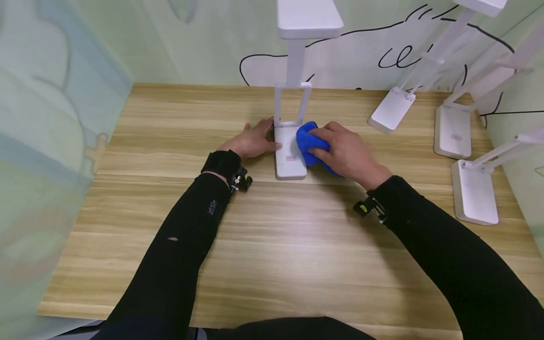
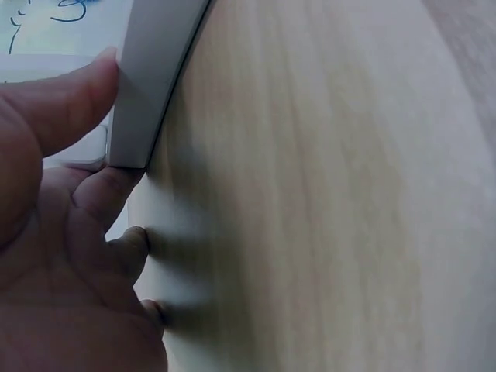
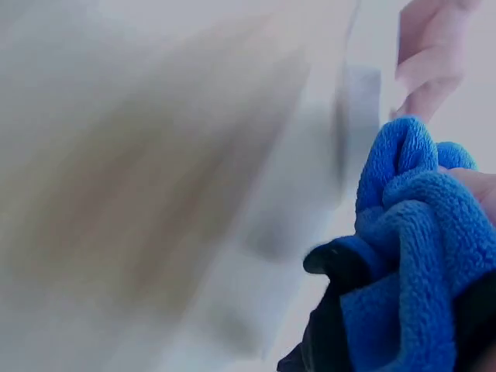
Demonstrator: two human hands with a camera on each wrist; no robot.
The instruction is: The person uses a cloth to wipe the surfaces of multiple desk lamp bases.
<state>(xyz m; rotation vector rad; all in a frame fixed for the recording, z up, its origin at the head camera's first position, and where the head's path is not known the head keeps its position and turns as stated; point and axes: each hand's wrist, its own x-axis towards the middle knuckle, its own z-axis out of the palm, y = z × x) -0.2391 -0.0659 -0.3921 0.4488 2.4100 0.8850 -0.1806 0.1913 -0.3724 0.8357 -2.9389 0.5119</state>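
Observation:
A white desk lamp (image 1: 291, 160) stands near the back of the wooden table, its flat base toward me and its arm rising to a white head above. My left hand (image 1: 253, 140) grips the base from the left. Its thumb lies against the base, and in the left wrist view the index finger touches the corner of the lamp base (image 2: 143, 101). On the other side, my right hand (image 1: 346, 146) holds a bunched blue cloth (image 1: 309, 141) against the base's right edge. Folds of the blue cloth (image 3: 418, 256) fill the lower right of the right wrist view.
Three more white lamps stand at the right: one lamp base (image 1: 392, 111) near the back edge, another base (image 1: 453, 132) beside it, and a third base (image 1: 476, 193) closer to me. Patterned wall panels (image 1: 204, 42) border the wooden table (image 1: 272, 264) at the back and sides.

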